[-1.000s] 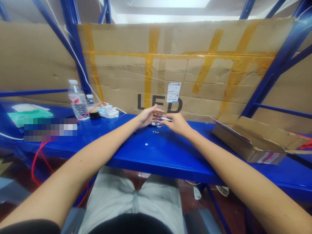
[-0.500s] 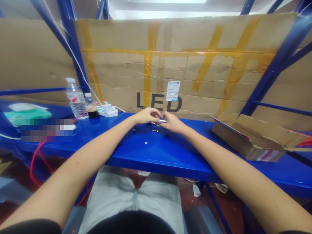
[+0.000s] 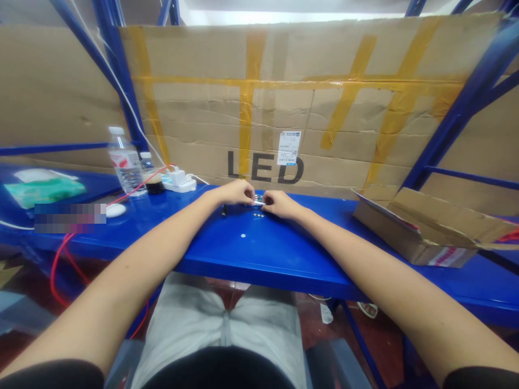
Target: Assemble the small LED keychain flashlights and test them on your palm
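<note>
My left hand (image 3: 238, 192) and my right hand (image 3: 280, 204) face each other low over the blue table (image 3: 259, 254). A slim, pale silvery stick (image 3: 258, 203) spans the gap between them, with the fingertips of both hands closed on its ends. Its exact kind is too small to make out. Just behind the stick lie several small shiny pieces (image 3: 258, 198), partly hidden by the fingers. A short row of small metal pieces (image 3: 258, 215) sits on the tabletop nearer to me. Left of these stands a small dark piece (image 3: 224, 210) by my left wrist.
An open cardboard box (image 3: 405, 232) is on the right. To the left are a water bottle (image 3: 125, 165), a small bottle of dark liquid (image 3: 154, 183), a white power strip (image 3: 182, 186), a red cable (image 3: 60, 270) and a green packet (image 3: 44, 192). A large cardboard sheet (image 3: 324, 113) stands behind.
My hands have drawn slightly apart, and the pale stick now shows between them. The small shiny pieces behind it are more visible. The view has shifted a little.
</note>
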A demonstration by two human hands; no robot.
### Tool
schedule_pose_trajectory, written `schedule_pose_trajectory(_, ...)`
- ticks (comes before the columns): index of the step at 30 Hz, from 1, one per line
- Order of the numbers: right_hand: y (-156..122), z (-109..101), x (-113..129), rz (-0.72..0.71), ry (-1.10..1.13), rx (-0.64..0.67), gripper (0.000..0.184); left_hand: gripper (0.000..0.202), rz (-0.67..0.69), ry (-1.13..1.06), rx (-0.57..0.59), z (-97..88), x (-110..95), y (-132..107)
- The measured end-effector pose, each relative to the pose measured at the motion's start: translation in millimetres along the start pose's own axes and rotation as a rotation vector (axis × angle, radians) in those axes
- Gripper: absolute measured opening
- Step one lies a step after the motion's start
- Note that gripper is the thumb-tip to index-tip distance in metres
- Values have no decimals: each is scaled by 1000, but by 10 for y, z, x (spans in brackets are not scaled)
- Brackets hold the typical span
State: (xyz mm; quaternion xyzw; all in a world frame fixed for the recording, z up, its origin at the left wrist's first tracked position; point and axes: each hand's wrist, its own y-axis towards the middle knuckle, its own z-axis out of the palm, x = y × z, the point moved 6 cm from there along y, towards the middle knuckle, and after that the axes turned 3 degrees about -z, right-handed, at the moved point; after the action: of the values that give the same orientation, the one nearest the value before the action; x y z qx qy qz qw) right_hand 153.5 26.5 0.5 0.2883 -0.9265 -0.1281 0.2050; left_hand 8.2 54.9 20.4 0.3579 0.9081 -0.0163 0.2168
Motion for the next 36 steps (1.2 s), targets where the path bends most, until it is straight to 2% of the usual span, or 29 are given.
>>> schedule_pose_trajectory(3,16,31,84,-78,-114,17,1,21,4,101,2,8,10,-8)
schedule_pose_trajectory(6,34,65,146,-161,-249,6,10,19,-2,176,-3,23,34,0)
schedule_pose_trajectory(9,48,79,123,-170,-282,-12,9,18,-25,209,-12,28,88,16)
schedule_pose_trajectory(16,16,-165,-56,-76,-154,-172,37,20,-62,190,-10,19,193,13)
schedule_pose_trajectory(26,-121,-331,-252,107,-35,-230,41,21,-107,277,-5,5,151,-20)
schedule_pose_trajectory(29,-155,-389,-328,163,-9,-246,42,25,-142,290,-50,-133,160,-47)
schedule_pose_trajectory(32,-180,-458,-401,210,5,-269,43,35,-267,362,-152,-377,230,-132)
schedule_pose_trajectory(34,-196,-496,-435,240,-1,-276,42,44,-411,428,-72,-432,340,-207)
schedule_pose_trajectory(36,-210,-520,-449,261,-16,-272,39,48,-581,377,159,-333,486,-299)
